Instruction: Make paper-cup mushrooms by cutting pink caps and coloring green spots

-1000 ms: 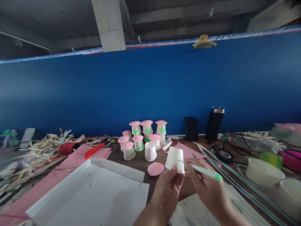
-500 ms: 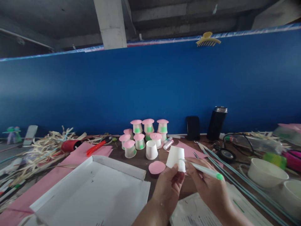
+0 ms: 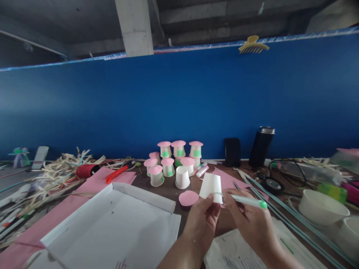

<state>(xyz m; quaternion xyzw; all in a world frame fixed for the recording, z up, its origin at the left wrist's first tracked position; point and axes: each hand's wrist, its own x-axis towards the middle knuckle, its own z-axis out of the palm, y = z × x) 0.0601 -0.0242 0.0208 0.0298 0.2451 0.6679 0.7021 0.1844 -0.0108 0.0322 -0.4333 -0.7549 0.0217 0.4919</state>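
Note:
My left hand (image 3: 203,224) is closed around the lower part of a white paper cup (image 3: 211,185), thumb on the near side. In my right hand (image 3: 252,222) is a white marker (image 3: 248,201) with a green end; its tip meets the cup's side near the rim, where a thin mark shows. Just beyond stands a plain upturned paper cup (image 3: 182,178), and a pink paper disc (image 3: 188,198) lies in front of it. Behind are several upturned cups (image 3: 156,177) with pink tops and green patches, some stacked.
A shallow white box (image 3: 112,224) lies at left over pink paper (image 3: 56,218). Paper strips (image 3: 63,168) are heaped beyond it. At right are pale blue tubes (image 3: 283,207), a white bowl (image 3: 322,207), a black flask (image 3: 262,147) and a phone (image 3: 232,152). A blue partition (image 3: 179,93) closes off the back.
The view has shifted slightly. Both hands keep their hold; the marker has moved a little lower along the cup's side.

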